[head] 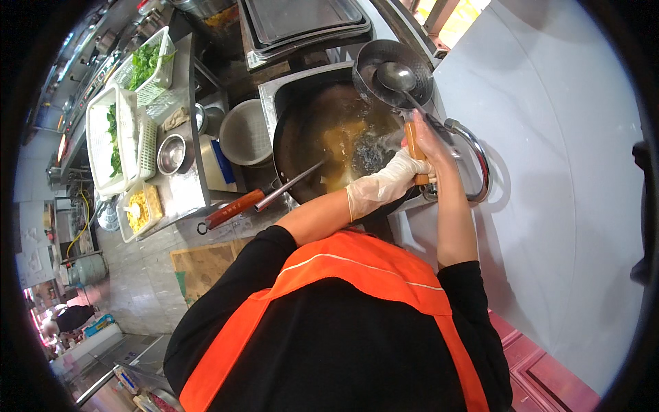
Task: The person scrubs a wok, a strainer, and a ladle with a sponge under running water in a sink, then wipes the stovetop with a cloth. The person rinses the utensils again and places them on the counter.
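My left hand [399, 170], in a pale thin glove, grips a wooden handle [416, 154] over the right side of a dark wok [301, 139]. Against that same handle lies my bare right hand [431, 139], a fingertip showing on its far side. What the handle belongs to is hidden. Cloudy yellow-brown water fills the wok and looks stirred up below my hands. Just beyond them, a metal pan [366, 64] with a dimpled wall holds a ladle [396, 76]; the ladle's shaft runs back behind my right hand.
A curved chrome tap [481, 165] stands right of my hands, beside a white panel [540, 154]. The wok's red-brown handle [234, 208] and a metal tube [288, 186] jut left. Baking trays [304, 20] lie beyond; white baskets [131, 134] of greens stand on the left table [190, 177].
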`<state>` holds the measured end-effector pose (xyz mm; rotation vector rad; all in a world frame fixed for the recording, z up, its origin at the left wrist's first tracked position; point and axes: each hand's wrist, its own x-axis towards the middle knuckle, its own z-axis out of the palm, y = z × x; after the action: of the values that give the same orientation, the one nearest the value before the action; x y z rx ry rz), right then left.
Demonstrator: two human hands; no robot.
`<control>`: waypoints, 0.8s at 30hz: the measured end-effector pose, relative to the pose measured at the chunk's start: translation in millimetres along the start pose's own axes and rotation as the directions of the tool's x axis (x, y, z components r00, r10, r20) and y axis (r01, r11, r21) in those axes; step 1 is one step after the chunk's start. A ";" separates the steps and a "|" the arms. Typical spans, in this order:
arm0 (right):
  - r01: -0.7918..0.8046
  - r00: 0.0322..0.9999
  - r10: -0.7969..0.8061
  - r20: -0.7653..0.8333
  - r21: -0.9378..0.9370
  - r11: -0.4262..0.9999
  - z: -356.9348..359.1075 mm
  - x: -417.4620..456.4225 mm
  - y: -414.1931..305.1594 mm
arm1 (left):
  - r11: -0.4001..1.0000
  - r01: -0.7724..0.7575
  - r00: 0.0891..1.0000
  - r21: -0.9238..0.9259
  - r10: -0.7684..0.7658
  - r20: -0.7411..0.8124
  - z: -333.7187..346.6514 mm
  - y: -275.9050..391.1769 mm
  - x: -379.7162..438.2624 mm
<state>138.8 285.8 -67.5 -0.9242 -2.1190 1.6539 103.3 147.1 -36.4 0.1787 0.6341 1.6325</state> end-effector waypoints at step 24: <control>-0.025 0.934 0.343 -0.102 -0.975 -0.221 -11.9 -48.8 4.0 | 0.911 0.406 0.911 -0.071 -0.398 0.106 -68.2 109.3 -173.7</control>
<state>183.6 263.9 -60.4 -1.4491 -3.4436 -0.6211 7.3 -42.7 3.1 0.0474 0.4877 1.2429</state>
